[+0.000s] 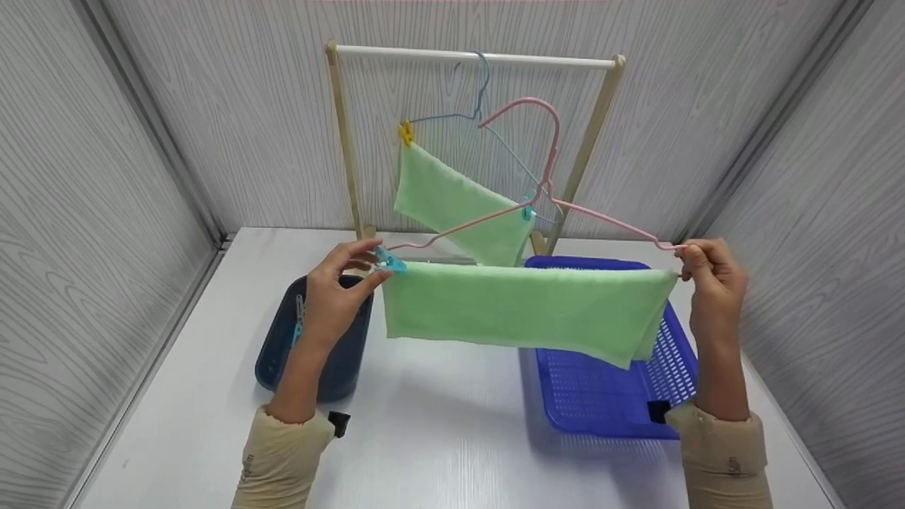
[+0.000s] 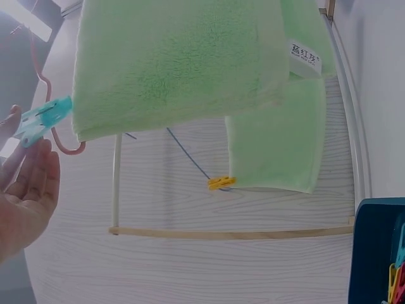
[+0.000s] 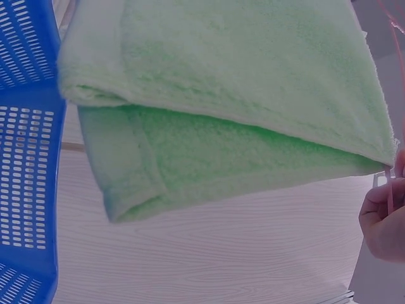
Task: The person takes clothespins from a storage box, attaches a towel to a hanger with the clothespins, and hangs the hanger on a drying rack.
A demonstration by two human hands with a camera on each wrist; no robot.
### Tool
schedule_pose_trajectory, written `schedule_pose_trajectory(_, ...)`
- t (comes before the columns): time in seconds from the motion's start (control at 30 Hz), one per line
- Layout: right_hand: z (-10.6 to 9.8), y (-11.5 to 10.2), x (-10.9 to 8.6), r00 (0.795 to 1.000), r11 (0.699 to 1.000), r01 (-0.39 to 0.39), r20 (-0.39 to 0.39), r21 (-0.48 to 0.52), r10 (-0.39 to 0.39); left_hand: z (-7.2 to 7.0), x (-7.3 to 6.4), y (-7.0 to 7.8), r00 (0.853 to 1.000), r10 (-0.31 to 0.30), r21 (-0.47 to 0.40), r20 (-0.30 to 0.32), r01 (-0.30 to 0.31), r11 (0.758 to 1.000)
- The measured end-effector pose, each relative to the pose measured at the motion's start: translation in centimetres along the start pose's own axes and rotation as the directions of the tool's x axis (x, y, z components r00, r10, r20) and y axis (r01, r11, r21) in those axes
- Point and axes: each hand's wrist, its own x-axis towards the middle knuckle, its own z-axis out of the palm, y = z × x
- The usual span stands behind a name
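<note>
The left hand [image 1: 332,291] pinches a blue clip [image 1: 391,260] between thumb and fingers, the other fingers part-bent, with the clip's tip at the upper left corner of a green towel [image 1: 523,307]. The right hand [image 1: 715,283] is closed, its fingers curled round the right end of a pink hanger [image 1: 544,189]. The towel hangs folded over the hanger's lower bar, above the table [image 1: 438,431], and the right wrist view shows its two layers parting at the lower edge. Behind it, a blue hanger [image 1: 486,72] hooks over the white bar of a rack [image 1: 424,53] and carries a second towel [image 1: 452,191], slanting down to the right, with a yellow clip [image 1: 405,133] at its upper left corner and another blue clip [image 1: 527,210] at the right. A dark bin [image 1: 346,360] holding several pegs [image 2: 393,282] stands by the left forearm; a blue basket [image 1: 594,389] sits on the right, partly behind the towel.
</note>
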Motion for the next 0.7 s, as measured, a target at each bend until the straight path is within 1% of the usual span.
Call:
schedule_pose_trajectory(0.1, 0.0, 0.1, 0.0, 1.000, 1.000, -0.013, -0.003, 0.006, 0.013, 0.0, 0.1, 0.0, 1.000, 0.010, 0.001, -0.007, -0.010, 1.000)
schedule_pose_trajectory(0.33, 0.1, 0.1, 0.0, 0.999, 0.999, -0.031, -0.015, 0.027, 0.031, 0.0, 0.0, 0.3, 1.000, 0.011, 0.013, -0.006, -0.011, 1.000)
schedule_pose_trajectory(0.5, 0.1, 0.1, 0.0, 0.999, 0.999, -0.033, -0.018, 0.035, 0.033, 0.1, 0.0, 0.3, 0.999, 0.050, 0.047, -0.014, -0.049, 0.998)
schedule_pose_trajectory(0.7, 0.2, 0.1, -0.2, 0.999, 0.999, -0.025, -0.023, 0.040, 0.026, 0.2, 0.0, -1.9, 0.996, 0.093, 0.071, -0.012, -0.092, 0.993)
